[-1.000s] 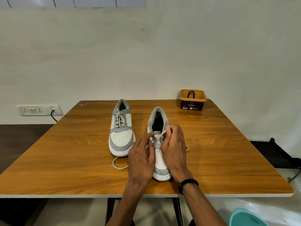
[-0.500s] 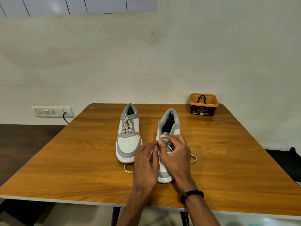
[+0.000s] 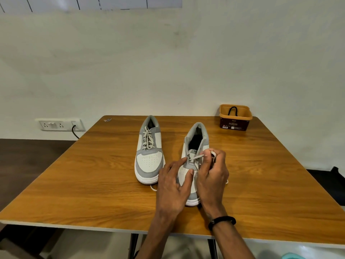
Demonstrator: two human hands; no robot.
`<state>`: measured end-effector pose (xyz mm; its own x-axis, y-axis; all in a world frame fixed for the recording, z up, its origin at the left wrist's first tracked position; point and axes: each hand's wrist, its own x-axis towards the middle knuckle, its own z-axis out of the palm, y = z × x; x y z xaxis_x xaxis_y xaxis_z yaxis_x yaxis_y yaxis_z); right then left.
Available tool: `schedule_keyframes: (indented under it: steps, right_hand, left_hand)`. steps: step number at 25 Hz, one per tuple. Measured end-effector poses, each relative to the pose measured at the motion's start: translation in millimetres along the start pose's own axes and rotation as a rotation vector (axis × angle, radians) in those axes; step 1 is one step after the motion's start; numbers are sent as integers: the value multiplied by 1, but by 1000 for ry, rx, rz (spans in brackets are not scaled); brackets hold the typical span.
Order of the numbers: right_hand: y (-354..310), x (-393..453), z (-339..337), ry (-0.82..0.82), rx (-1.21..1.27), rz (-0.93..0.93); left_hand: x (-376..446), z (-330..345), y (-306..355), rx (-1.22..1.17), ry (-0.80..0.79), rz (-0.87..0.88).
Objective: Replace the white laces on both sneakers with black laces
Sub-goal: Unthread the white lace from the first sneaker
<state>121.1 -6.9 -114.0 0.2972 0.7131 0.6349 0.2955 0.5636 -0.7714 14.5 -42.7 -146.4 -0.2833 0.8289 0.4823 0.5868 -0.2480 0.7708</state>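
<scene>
The right sneaker [image 3: 194, 165] points its toe at the person, its long axis running away toward the wall. Its white lace [image 3: 196, 157] crosses from the left eyelets to the right hand [image 3: 212, 176], which pinches it; the left hand [image 3: 172, 186] rests on the toe, fingers loose. Free tabletop [image 3: 270, 174] lies to the right for pulling.

Grey-and-white sneakers [image 3: 149, 156] (white laces [image 3: 148, 140]), wood-grain table [image 3: 74, 184].

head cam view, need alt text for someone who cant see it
A person's right hand pulls a white lace out of the nearer sneaker while the left hand steadies its toe on a wooden table. A second sneaker, laced white, sits left of it; a tub holding a black lace stands at the far right corner.
</scene>
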Motion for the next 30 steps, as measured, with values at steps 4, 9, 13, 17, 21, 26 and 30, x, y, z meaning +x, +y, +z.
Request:
schedule_keyframes:
  steps: [4,9,13,17,21,26,30]
  right_hand:
    - [-3,1,-3,-83,97,34]
    - [-2,-1,-3,8,66,94]
    - [6,-2,-3,-14,-67,46]
    - [12,-4,-11,-174,-145,25]
    - [14,-7,-22,-207,-204,20]
    - [14,-5,-26,-302,-297,95]
    - [13,-1,-30,-203,-179,69]
  left_hand:
    - [1,0,1,1,5,-11]
    - [-1,0,2,23,-11,-22]
    - [1,1,1,35,-15,-27]
    - [1,0,-1,40,-13,-9]
    - [1,0,0,48,-4,-26]
    - [0,0,0,24,-8,-49]
    - [-1,1,1,1,4,-60]
